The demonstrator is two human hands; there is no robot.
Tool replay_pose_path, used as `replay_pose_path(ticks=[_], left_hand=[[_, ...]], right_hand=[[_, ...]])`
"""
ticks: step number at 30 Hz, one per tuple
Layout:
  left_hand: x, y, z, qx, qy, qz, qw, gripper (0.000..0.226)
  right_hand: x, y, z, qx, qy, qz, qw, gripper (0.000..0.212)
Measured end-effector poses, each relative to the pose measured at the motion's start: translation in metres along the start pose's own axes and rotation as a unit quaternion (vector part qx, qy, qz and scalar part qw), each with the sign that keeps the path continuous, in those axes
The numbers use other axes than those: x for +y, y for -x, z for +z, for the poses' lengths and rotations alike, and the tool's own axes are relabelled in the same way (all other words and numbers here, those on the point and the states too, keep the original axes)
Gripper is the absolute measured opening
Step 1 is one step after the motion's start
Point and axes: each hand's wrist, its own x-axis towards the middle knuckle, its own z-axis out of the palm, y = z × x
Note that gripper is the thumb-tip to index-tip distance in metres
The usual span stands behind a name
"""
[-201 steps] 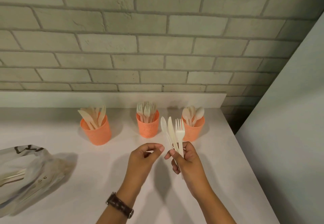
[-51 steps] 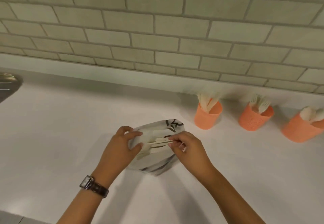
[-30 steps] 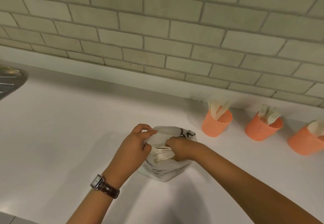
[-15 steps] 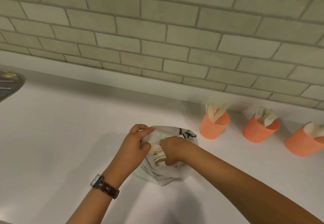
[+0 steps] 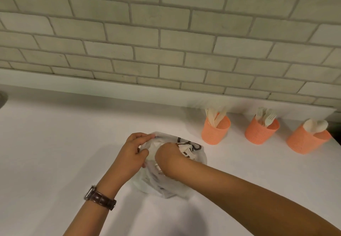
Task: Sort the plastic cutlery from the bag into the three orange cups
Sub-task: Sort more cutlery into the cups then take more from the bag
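Note:
A translucent plastic bag (image 5: 199,157) with black print lies on the white counter (image 5: 55,152). My left hand (image 5: 132,154) pinches the bag's rim and holds its mouth apart. My right hand (image 5: 167,159) is pushed into the bag, its fingers hidden among pale cutlery. Three orange cups stand at the back right: the knife cup (image 5: 215,131), the fork cup (image 5: 261,131) and the spoon cup (image 5: 305,140), each with cutlery sticking up.
A brick wall and a low white ledge (image 5: 110,91) run behind the counter. The counter's right edge (image 5: 336,141) falls off just past the spoon cup. A grey metal rim (image 5: 2,97) shows at the far left.
My right hand has gone deeper into the bag while my left hand keeps hold of the rim. The view has shifted slightly, and the cups sit a little further left in it.

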Motion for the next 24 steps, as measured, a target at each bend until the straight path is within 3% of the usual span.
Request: replay_pose_path(ticks=[1, 3, 5, 7, 10, 20, 24], left_hand=[[0.0, -0.001, -0.004, 0.004, -0.002, -0.005, 1.0, 0.049], [0.001, -0.004, -0.008, 0.005, -0.003, -0.007, 1.0, 0.047], [0.003, -0.004, -0.004, -0.005, -0.002, -0.001, 1.0, 0.047], [0.006, -0.003, 0.002, -0.012, 0.005, 0.005, 1.0, 0.047], [0.008, -0.001, 0.005, -0.012, 0.019, 0.011, 1.0, 0.048], [0.016, 0.006, 0.018, -0.015, 0.068, 0.023, 0.997, 0.051], [0.006, -0.002, 0.006, 0.028, 0.036, 0.015, 0.999, 0.05]], right_hand=[[0.002, 0.004, 0.001, 0.015, -0.007, 0.0, 1.0, 0.011], [0.006, 0.012, 0.002, 0.048, -0.018, 0.004, 0.999, 0.02], [0.004, 0.02, 0.0, 0.061, -0.021, 0.002, 0.998, 0.006], [0.004, 0.023, -0.004, 0.063, -0.003, 0.003, 0.998, 0.019], [0.01, 0.022, -0.011, 0.043, 0.026, 0.007, 0.999, 0.029], [0.023, 0.035, -0.014, -0.053, 0.027, 0.041, 0.997, 0.033], [0.048, 0.067, -0.001, -0.001, -0.08, 0.087, 0.993, 0.021]])
